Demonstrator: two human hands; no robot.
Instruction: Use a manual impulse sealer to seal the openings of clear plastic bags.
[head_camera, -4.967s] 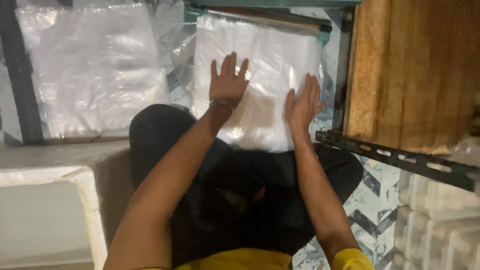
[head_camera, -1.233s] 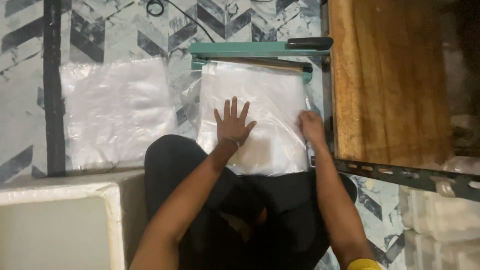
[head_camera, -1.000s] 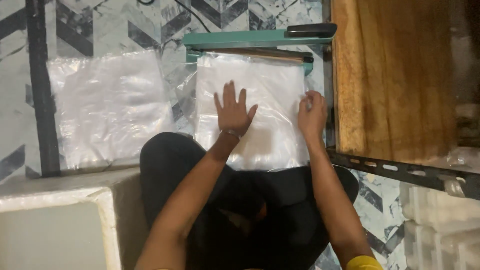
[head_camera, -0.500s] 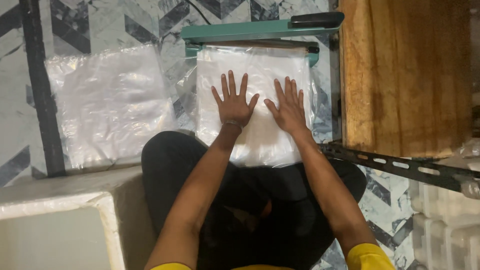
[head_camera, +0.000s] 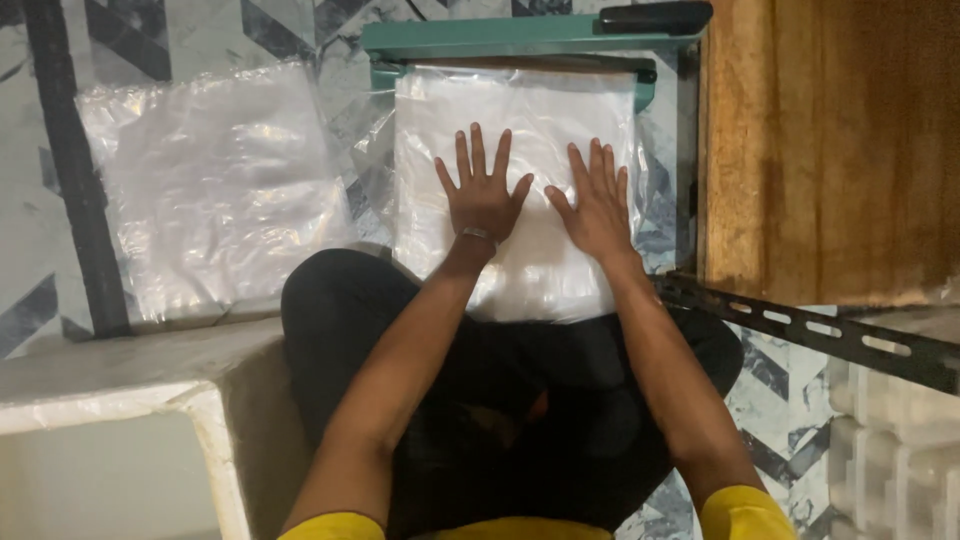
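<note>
Plastic bag (head_camera: 520, 120) lies flat, long axis pointing toward the sealer (head_camera: 520, 38).

From my feed I see a floor (head_camera: 200, 30) of grey and white chevron-patterned marble tile, dimly lit. A dark metal bar (head_camera: 65, 170) runs across it at left. A worn wooden board (head_camera: 830, 150) fills the right, with a perforated black metal rail (head_camera: 800, 325) below it. A pale block (head_camera: 110, 440) sits at lower left, and white moulded trays (head_camera: 890, 450) at lower right.
</note>
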